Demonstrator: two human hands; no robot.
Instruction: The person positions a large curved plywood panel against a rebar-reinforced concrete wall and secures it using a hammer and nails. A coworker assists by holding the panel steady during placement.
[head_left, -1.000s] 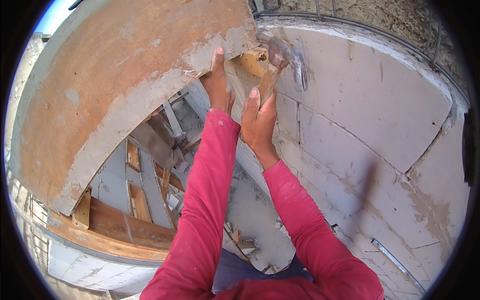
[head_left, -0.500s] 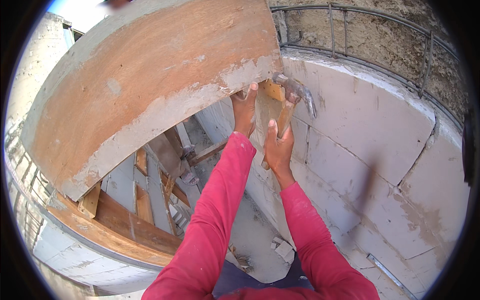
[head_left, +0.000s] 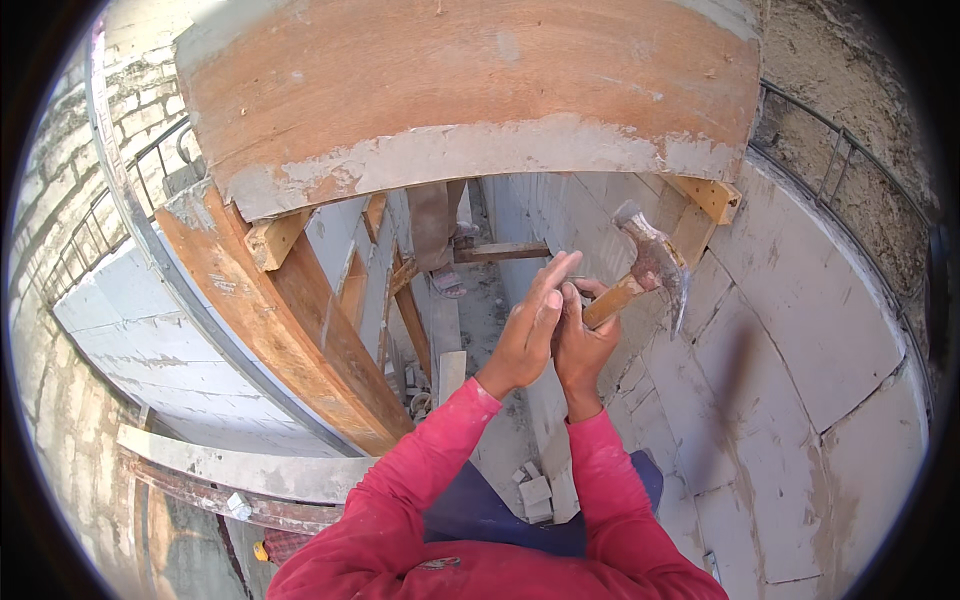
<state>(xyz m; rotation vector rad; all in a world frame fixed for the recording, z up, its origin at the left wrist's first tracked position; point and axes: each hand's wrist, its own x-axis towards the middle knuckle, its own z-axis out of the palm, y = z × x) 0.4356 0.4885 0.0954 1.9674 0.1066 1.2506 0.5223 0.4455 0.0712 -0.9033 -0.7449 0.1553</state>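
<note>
A claw hammer (head_left: pixel 654 262) with a worn metal head and a wooden handle points up and to the right. My right hand (head_left: pixel 584 352) is closed round its handle. Beside it, my left hand (head_left: pixel 527 330) is open, its fingers stretched out and its palm turned toward the right hand, at or very near touching. Above both hands spans a curved plywood board (head_left: pixel 470 90), smeared with grey cement along its lower edge. A wooden block (head_left: pixel 712 198) sits under the board's right end, and another wooden block (head_left: pixel 275 240) under its left end.
Pale block walls (head_left: pixel 800 330) flank a narrow gap. Below stands another person's foot in a sandal (head_left: pixel 449 284), near a wooden crosspiece (head_left: pixel 500 252). A wooden beam (head_left: pixel 290 340) curves along the left. Steel rebar (head_left: pixel 840 150) runs by the right wall; broken block pieces (head_left: pixel 536 492) lie below.
My left hand has come away from the board's lower edge and now meets my right hand. The hammer is lower and farther from the board. The view has swung left.
</note>
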